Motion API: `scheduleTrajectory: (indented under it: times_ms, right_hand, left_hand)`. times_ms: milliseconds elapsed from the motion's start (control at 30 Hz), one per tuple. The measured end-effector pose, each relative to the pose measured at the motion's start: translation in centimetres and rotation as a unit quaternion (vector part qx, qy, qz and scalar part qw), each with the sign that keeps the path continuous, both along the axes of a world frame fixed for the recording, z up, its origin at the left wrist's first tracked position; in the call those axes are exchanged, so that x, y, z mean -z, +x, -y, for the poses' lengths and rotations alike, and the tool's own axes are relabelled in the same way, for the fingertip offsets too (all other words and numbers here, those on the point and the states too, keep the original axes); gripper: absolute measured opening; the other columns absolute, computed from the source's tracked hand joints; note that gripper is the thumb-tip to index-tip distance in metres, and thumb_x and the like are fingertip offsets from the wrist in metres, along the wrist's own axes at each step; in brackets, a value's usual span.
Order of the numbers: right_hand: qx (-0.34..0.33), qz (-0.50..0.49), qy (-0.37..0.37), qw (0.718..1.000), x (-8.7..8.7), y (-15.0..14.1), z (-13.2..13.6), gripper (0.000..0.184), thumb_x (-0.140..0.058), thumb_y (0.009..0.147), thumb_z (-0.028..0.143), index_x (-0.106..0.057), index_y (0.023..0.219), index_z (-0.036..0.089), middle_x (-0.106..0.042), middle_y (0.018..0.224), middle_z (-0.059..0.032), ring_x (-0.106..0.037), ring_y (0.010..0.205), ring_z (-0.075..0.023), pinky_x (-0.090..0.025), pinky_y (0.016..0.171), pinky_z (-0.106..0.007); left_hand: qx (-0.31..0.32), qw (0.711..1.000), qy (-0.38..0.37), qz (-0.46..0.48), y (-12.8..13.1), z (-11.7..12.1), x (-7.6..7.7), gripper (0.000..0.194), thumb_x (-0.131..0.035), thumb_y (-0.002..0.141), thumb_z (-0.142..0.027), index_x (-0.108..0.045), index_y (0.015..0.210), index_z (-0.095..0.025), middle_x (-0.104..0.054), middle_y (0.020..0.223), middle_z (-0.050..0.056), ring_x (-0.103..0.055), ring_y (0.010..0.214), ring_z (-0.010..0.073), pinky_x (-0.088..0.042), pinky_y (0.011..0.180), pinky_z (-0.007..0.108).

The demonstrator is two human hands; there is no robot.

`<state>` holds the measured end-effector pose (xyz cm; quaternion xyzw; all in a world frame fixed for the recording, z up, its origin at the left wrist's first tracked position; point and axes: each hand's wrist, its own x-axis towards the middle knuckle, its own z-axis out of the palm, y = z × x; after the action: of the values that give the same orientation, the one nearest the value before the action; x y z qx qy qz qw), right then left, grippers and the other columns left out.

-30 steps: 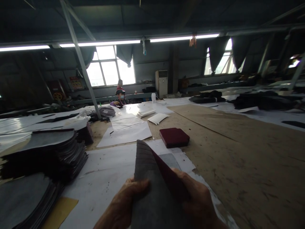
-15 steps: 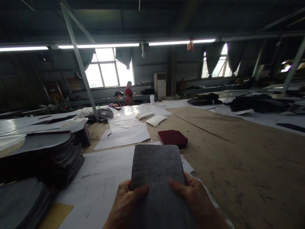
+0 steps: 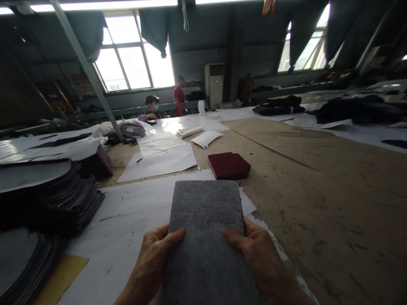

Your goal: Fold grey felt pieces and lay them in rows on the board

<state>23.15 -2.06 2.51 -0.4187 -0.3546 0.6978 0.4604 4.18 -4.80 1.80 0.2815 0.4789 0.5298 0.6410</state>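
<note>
A thick stack of grey fabric pieces (image 3: pixel 206 250) is held between my two hands at the bottom centre, its far end showing ridged layers. My left hand (image 3: pixel 152 250) grips the left edge, thumb lying on top. On the opposite edge my right hand (image 3: pixel 259 245) does the same, its thumb pressing the upper face. The fingers under the stack are hidden. White paper (image 3: pixel 127 212) lies on the table below. Just beyond the stack sits a dark red fabric block (image 3: pixel 229 165).
Tall piles of dark cut pieces (image 3: pixel 47 203) stand at left, near a yellow card (image 3: pixel 60 279). White sheets (image 3: pixel 206 138) lie farther back. Brown paper (image 3: pixel 318 203) covers the right side. A slanted metal post (image 3: pixel 89 72) rises at left. Two people are across the table, one in red (image 3: pixel 179 97).
The view has tilted down, so the lights and windows sit higher. Both hands still grip the grey stack, which now shows slightly larger and a little farther left.
</note>
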Motion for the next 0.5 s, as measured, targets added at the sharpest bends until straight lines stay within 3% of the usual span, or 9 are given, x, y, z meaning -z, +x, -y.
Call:
scheduleTrajectory:
  times_ms: [300,500]
  right_hand:
    - [-0.021,0.011,-0.03,0.999,0.0,0.7,-0.7,0.037,-0.067,0.061,0.018,-0.061,0.097,0.018,-0.07,0.077,-0.0008,-0.064,0.066,-0.0209,-0.051,0.064,-0.034]
    - [-0.042,-0.012,-0.066,0.997,-1.2,2.0,-0.6,0.048,-0.057,0.058,0.008,-0.059,0.106,0.016,-0.069,0.08,-0.001,-0.062,0.064,-0.0179,-0.049,0.061,-0.029]
  left_hand:
    - [-0.048,0.997,-0.057,-0.014,0.5,-0.4,0.3,0.036,-0.074,0.061,-0.029,-0.069,0.093,-0.013,-0.072,0.072,0.007,-0.065,0.056,0.0192,-0.052,0.053,0.027]
    - [-0.024,0.992,-0.121,-0.034,1.1,0.0,-1.6,0.04,-0.076,0.058,-0.032,-0.068,0.092,-0.013,-0.072,0.07,0.006,-0.065,0.056,0.0197,-0.052,0.054,0.027]
